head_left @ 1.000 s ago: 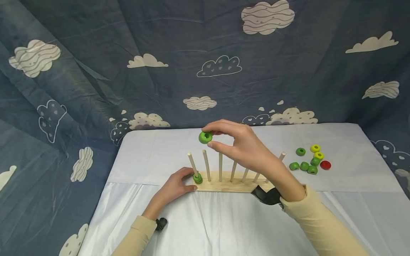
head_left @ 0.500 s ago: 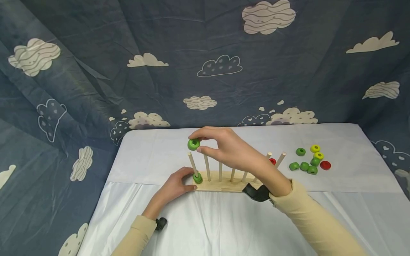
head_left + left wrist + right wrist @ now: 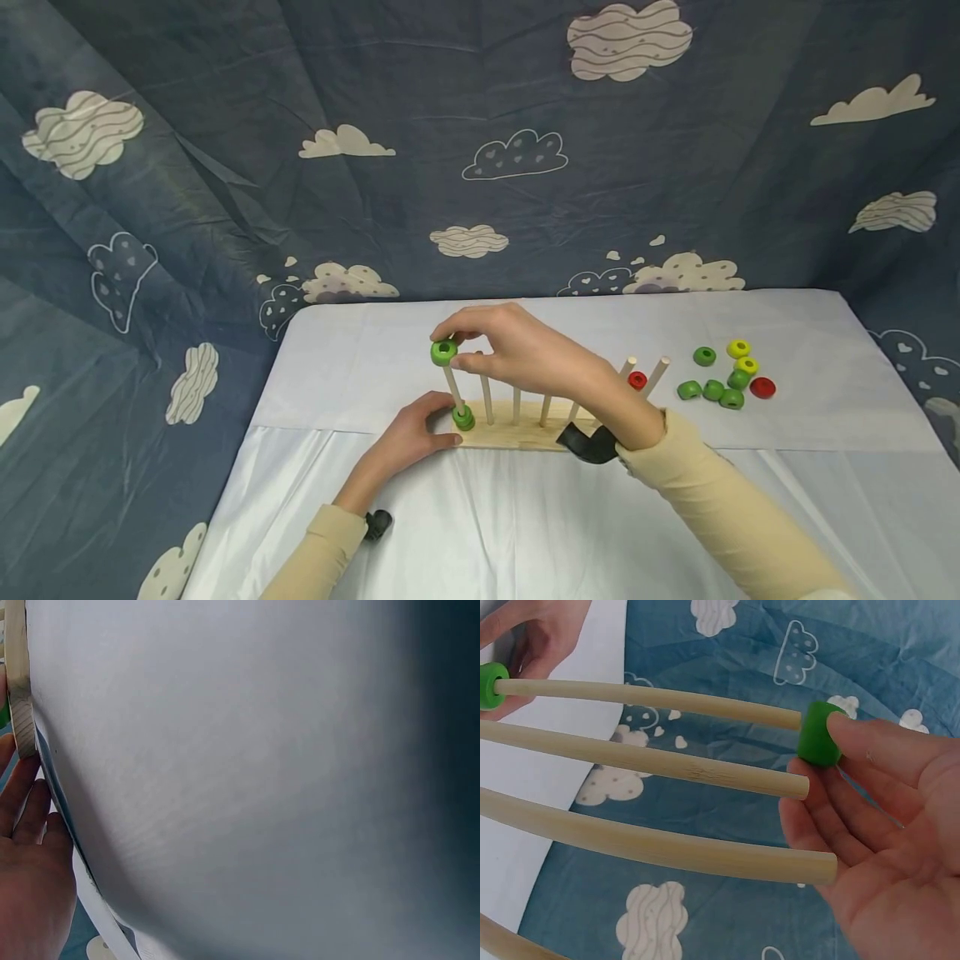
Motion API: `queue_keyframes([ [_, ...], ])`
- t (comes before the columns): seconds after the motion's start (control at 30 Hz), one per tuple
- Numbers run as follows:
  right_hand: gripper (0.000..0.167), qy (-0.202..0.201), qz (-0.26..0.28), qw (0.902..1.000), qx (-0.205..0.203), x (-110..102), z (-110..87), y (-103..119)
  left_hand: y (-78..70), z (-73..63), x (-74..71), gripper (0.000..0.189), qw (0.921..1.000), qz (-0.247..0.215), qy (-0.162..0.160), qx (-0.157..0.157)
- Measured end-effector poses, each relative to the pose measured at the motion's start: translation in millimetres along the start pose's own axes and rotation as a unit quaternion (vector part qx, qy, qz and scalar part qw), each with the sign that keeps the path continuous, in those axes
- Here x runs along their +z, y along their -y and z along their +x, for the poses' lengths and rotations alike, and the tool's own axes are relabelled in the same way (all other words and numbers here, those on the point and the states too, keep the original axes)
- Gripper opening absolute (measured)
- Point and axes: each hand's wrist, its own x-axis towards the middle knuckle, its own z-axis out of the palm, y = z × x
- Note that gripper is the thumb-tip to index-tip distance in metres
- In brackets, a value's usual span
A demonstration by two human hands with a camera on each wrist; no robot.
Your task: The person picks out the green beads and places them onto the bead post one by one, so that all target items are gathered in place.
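Observation:
My right hand (image 3: 517, 346) pinches a green bead (image 3: 444, 353) between thumb and fingers, at the top of the leftmost peg (image 3: 454, 387). In the right wrist view the held bead (image 3: 820, 735) sits right at the peg's tip; whether it touches, I cannot tell. Green beads (image 3: 463, 418) are stacked at the foot of that same peg. My left hand (image 3: 408, 433) grips the left end of the wooden peg board (image 3: 510, 433), thumb at the front and fingers behind. The left wrist view shows fingers (image 3: 28, 806) against the board's end (image 3: 21, 712).
Several more pegs (image 3: 517, 407) rise from the board, partly behind my right arm. A red bead (image 3: 637, 381) shows near the right pegs. Off to the right on the white cloth (image 3: 810, 367) lie loose green beads (image 3: 704, 357), yellow beads (image 3: 738, 348) and a red bead (image 3: 762, 387).
My right hand has moved left and down with the green bead, from above the second peg to the tip of the leftmost one. The left hand stays put on the board.

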Motion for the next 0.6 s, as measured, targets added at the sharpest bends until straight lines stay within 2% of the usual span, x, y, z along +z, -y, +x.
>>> queue_keyframes([
  [0.6, 0.027, 0.042, -0.015, 0.9987, 0.026, 5.8, 7.4, -4.2, 0.0, -1.0, 0.4, 0.050, 1.0000, -0.005, -0.001, 0.001],
])
